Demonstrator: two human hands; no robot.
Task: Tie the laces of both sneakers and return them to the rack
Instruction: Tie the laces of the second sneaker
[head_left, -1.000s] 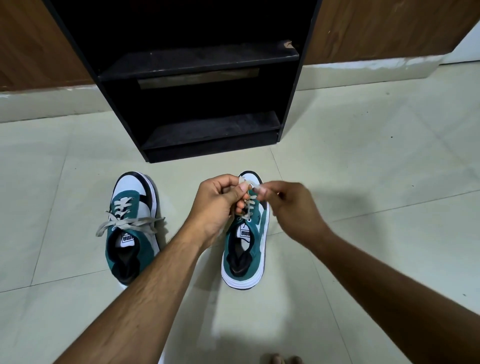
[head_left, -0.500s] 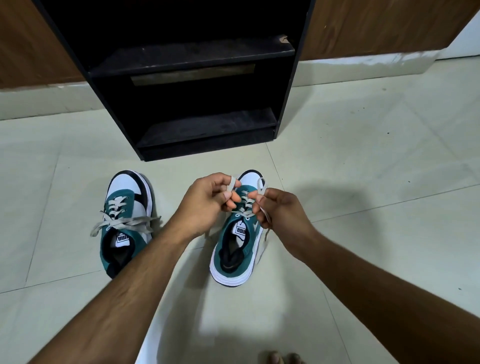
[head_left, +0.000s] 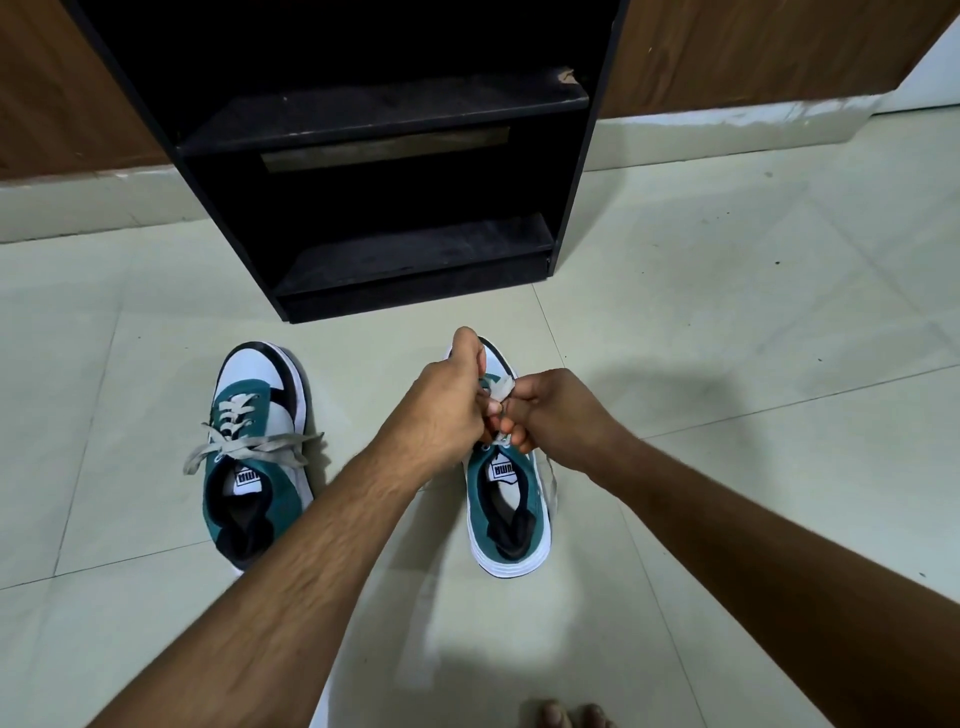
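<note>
Two teal, white and black sneakers stand on the tiled floor, toes toward the rack. The left sneaker (head_left: 254, 457) has its grey laces in a loose bow spread across the tongue. Over the right sneaker (head_left: 511, 514) my left hand (head_left: 447, 410) and my right hand (head_left: 553, 410) meet, both pinching its grey lace (head_left: 501, 387). One lace end (head_left: 551, 483) hangs down the shoe's right side. My hands hide the lacing under them. The black shoe rack (head_left: 410, 260) stands just beyond, its shelves bare.
A wooden wall panel (head_left: 753, 47) and pale skirting run behind the rack. Pale floor tiles (head_left: 727, 312) spread to the right. My toes (head_left: 566, 716) show at the bottom edge.
My hands have drawn closer together over the right sneaker, with the left hand now higher and curled over the lace. The right sneaker sits straighter than before.
</note>
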